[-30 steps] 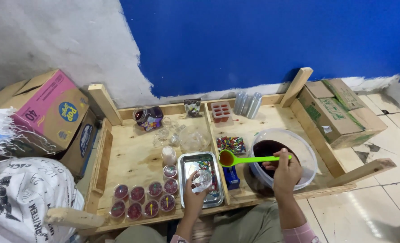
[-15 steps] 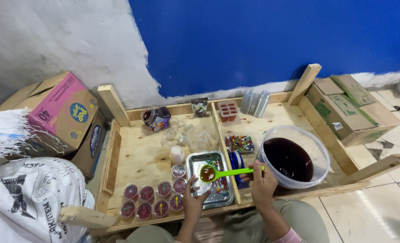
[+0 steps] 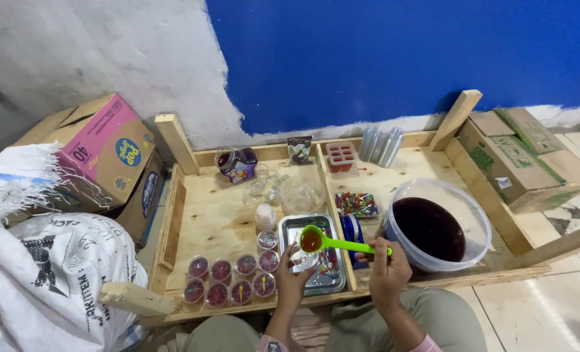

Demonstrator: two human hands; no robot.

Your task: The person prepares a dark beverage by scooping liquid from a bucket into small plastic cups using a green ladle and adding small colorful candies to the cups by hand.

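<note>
My right hand point(image 3: 386, 268) grips the handle of a green ladle point(image 3: 342, 244) whose bowl, full of dark red liquid, hangs over a small clear cup point(image 3: 305, 259). My left hand point(image 3: 292, 279) holds that cup above a metal tray point(image 3: 316, 257). To the right stands a clear bucket point(image 3: 475, 225) of dark red liquid. Several filled small cups point(image 3: 231, 280) sit in rows at the left front of the wooden tray table point(image 3: 218, 221).
A jar point(image 3: 237, 164), a clear bowl point(image 3: 301, 193), a red mould point(image 3: 341, 156), a packet of colourful spoons point(image 3: 357, 204) and stacked clear cups point(image 3: 381, 145) lie farther back. Cardboard boxes point(image 3: 104, 153) and a white sack point(image 3: 48, 280) are left; another box point(image 3: 518, 156) is right.
The ladle has travelled left from over the bucket to above the cup in my left hand. The camera view has shifted slightly.
</note>
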